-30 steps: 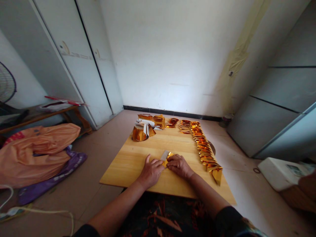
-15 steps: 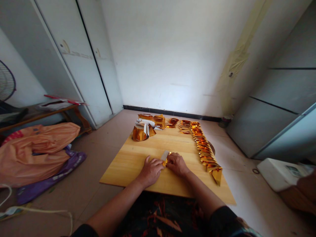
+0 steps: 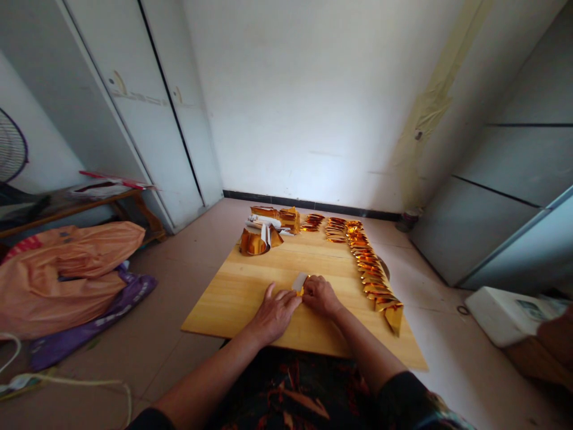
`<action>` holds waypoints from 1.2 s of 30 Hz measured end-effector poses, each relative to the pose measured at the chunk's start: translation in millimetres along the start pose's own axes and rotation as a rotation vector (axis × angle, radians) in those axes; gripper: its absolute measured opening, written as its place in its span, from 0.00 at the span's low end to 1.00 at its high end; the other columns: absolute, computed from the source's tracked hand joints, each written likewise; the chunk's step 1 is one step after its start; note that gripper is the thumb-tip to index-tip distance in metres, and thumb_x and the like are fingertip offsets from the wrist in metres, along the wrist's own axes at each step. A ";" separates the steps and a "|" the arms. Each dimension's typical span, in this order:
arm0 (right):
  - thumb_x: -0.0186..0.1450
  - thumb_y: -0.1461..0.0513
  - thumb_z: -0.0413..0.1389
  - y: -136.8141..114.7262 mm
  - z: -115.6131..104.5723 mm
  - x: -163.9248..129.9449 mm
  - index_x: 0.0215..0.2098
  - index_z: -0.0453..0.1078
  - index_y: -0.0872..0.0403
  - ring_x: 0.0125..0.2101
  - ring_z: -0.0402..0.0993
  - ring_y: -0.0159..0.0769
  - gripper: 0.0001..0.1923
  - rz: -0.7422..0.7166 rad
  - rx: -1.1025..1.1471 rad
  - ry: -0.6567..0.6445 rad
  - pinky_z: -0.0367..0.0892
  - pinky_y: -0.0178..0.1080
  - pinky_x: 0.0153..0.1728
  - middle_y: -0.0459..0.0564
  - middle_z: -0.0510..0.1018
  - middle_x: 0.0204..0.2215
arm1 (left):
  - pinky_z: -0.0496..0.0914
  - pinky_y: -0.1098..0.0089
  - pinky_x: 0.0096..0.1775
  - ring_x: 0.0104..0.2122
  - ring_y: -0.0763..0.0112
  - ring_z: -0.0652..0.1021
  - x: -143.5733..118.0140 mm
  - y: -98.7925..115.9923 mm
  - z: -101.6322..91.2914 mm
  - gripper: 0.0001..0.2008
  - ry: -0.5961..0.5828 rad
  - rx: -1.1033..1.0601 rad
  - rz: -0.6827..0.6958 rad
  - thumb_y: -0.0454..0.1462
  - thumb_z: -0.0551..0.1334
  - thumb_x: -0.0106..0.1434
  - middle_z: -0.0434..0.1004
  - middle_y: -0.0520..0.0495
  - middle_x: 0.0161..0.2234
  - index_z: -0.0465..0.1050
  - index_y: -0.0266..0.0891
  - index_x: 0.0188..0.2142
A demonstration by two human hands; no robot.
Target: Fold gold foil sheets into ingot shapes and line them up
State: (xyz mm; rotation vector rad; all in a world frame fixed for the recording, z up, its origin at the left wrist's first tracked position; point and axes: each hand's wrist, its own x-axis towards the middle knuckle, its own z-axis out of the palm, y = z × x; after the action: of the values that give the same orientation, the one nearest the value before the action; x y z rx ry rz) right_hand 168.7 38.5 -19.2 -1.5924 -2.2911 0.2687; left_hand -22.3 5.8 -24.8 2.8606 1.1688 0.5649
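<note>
A small piece of gold foil paper, pale side showing, is being folded between my hands on the wooden board. My left hand reaches in with its fingertips pressed on the paper's near edge, its thumb held apart. My right hand is curled, its fingers pinching the paper's right side and hiding part of it. Along the board's right side runs a long row of folded gold foil pieces, overlapping one another. Two shorter groups of folded foil lie at the far edge.
Stacked gold foil sheets and a white roll lie at the board's far left. An orange bag and a purple bag are on the floor to the left. A white box stands at right.
My left hand has shifted slightly right, its fingertips now covering more of the paper's near edge. The right hand stays almost in place.
</note>
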 end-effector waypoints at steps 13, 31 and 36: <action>0.56 0.66 0.56 0.8 3.3 0.3 0.23 0.67 0.53 0.32 0.64 0.33 0.05 0.038 0.036 0.016 0.54 0.33 0.31 0.46 0.72 0.29 | 0.48 0.45 0.59 0.50 0.66 0.70 -1.1 -1.7 7.0 0.14 0.042 0.033 0.014 0.33 0.52 0.66 0.73 0.48 0.50 0.69 0.47 0.47; 0.52 0.71 0.56 16.4 9.9 2.2 0.23 0.69 0.54 0.31 0.67 0.32 0.07 -0.046 0.212 0.079 0.59 0.33 0.34 0.45 0.74 0.28 | 0.51 0.46 0.55 0.39 0.65 0.71 18.1 19.2 -2.2 0.06 0.093 0.037 -0.130 0.37 0.57 0.62 0.76 0.49 0.36 0.73 0.43 0.31; 0.59 0.69 0.53 14.3 1.4 -7.3 0.29 0.71 0.53 0.38 0.68 0.34 0.07 -0.202 0.130 0.121 0.59 0.36 0.41 0.48 0.76 0.35 | 0.53 0.49 0.54 0.36 0.66 0.71 31.0 18.9 5.5 0.07 0.133 0.058 -0.172 0.36 0.58 0.61 0.73 0.49 0.29 0.72 0.42 0.28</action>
State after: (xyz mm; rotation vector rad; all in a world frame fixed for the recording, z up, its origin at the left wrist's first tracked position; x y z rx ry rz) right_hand 182.9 36.7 -26.6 -1.2680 -2.2698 0.2578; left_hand 12.8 13.9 -17.3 2.7671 1.4565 0.7341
